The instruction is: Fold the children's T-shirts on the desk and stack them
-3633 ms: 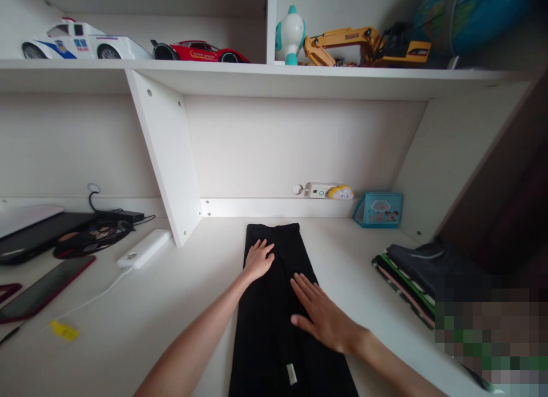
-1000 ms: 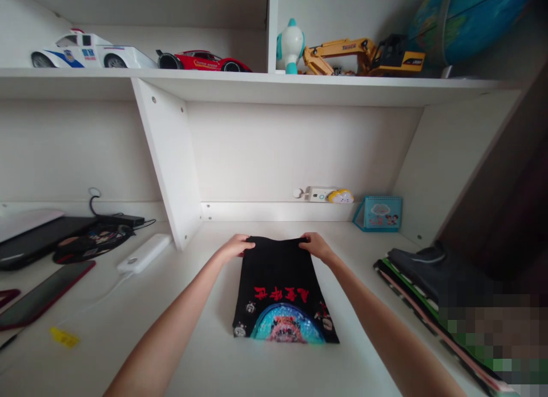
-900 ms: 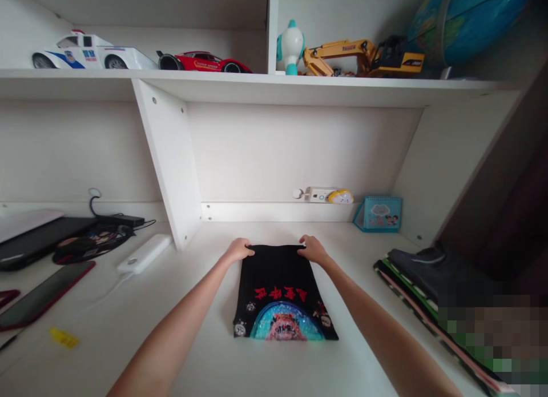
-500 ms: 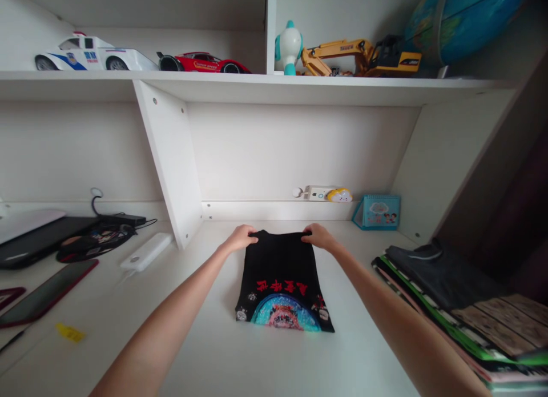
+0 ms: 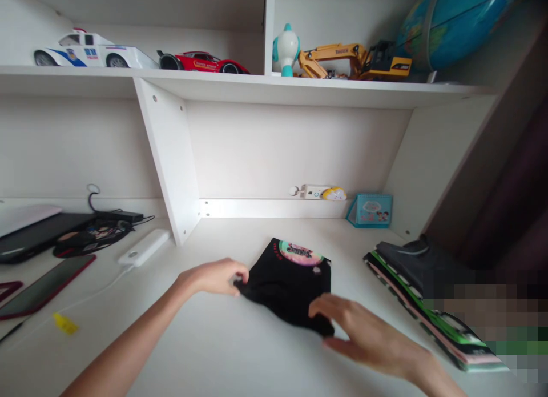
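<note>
A folded black T-shirt (image 5: 282, 288) lies askew on the white desk, its round colourful print and small red lettering towards the back. At the shirt's near left corner, my left hand (image 5: 222, 276) pinches the cloth between thumb and fingers. My right hand (image 5: 363, 328) is over the near right corner, slightly blurred. Its thumb and fingers are spread apart, with the fingertips on or just above the fabric; firm contact cannot be made out.
To the right stands a stack of folded clothes (image 5: 432, 305), partly pixelated. A blue desk calendar (image 5: 370, 209) and a power strip (image 5: 315, 192) are at the back. Left lie a white adapter (image 5: 145, 247), a phone (image 5: 49, 285) and a yellow tag (image 5: 65, 324). Toys line the shelf (image 5: 205, 84) above.
The shirt has turned round: its print now faces the back instead of the near side. Both hands have come nearer, and the right hand's fingers have spread.
</note>
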{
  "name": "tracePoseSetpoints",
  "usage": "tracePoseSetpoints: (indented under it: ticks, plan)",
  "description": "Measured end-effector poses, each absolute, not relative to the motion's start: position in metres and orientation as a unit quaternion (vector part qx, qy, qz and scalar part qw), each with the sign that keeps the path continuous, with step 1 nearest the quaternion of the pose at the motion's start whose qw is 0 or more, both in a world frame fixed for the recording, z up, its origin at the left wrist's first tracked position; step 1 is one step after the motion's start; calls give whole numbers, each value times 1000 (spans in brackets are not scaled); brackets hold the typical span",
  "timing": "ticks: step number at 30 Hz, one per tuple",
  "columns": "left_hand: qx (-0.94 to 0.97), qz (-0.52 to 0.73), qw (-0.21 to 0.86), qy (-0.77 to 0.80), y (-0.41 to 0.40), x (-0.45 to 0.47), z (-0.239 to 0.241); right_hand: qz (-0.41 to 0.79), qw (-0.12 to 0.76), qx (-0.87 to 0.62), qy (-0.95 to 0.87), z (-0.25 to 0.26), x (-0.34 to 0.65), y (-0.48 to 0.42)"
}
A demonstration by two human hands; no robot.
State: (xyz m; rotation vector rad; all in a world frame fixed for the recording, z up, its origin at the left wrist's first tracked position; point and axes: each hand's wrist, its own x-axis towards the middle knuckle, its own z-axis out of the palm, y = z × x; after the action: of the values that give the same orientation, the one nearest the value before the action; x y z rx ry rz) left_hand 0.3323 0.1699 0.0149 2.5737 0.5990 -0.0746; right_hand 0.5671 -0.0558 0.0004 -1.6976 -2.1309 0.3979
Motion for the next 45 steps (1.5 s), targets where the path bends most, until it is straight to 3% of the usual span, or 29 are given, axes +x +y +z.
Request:
tracePoseSetpoints:
  ticks: [2,4,8,14,21,26,31,35,39,42,45]
  plan:
    - [937,-77,234,249,166,332,10,236,155,-591,-756,-10,568,-61]
    - [943,-14,208,258,156,343,13,237,179,-604,-740,-16,580,-50]
    - [966,80,174,173,114,383,8,68,224,-667,-707,-38,617,-4]
    - [976,2,162,147,85,400,-32,2,133,-722,-679,-78,634,6]
    - [969,20,86,229,133,397,-44,-188,53,-727,-659,-118,539,-42]
    - [969,20,96,226,163,424,-73,-102,121,-643,-749,-129,457,-38]
    - [983,39,124,132,187,446,-93,100,226,-553,-796,-62,468,-32]
    - [985,46,134,101,199,454,-93,89,183,-650,-732,-44,521,-16]
    - [985,54,137,93,206,458,-92,61,102,-663,-739,-85,542,-20]
    - [986,66,127,83,208,459,-88,-3,127,-623,-771,-115,533,-43]
    - [988,78,102,86,202,460,-79,14,151,-578,-802,-113,527,-69]
